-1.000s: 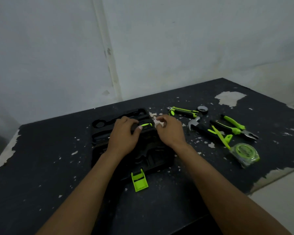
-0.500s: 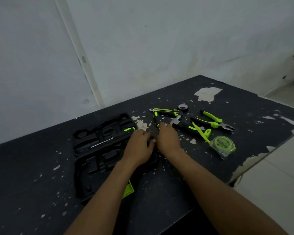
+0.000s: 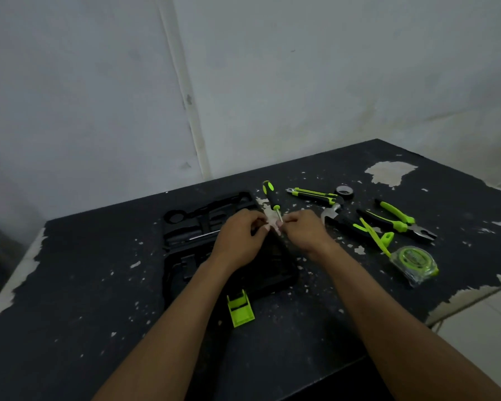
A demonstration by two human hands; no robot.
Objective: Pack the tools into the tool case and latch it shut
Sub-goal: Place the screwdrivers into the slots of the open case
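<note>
**Both hands pinch one screwdriver over the open case**

Two hands meet at the far right corner of the case, and the grip is narrow: the left hand (image 3: 239, 240) and the right hand (image 3: 302, 231) both close fingertips on the thin metal shaft of a screwdriver (image 3: 272, 198). Its black-and-green handle points away, lying over a bare patch of the worktop (image 3: 70, 299) just past the case edge.

The tool case (image 3: 182, 256) lies open and flat under the wrists, black, with moulded recesses. One slim metal rod (image 3: 204, 235) sits in a slot on its left part; what else is in there I cannot tell, it is too dark. One green latch (image 3: 240, 309) sticks out from the near edge.

Out to the right, loose on the worktop: one knife-like green-and-black tool (image 3: 313, 195), one roll of tape (image 3: 344, 191), one hammer (image 3: 334, 217), one pair of pliers (image 3: 399, 221), and one tape measure (image 3: 414, 261) nearest the edge, with a green strap running back to the hammer handle. Five loose pieces there. No writing is readable on anything.
</note>
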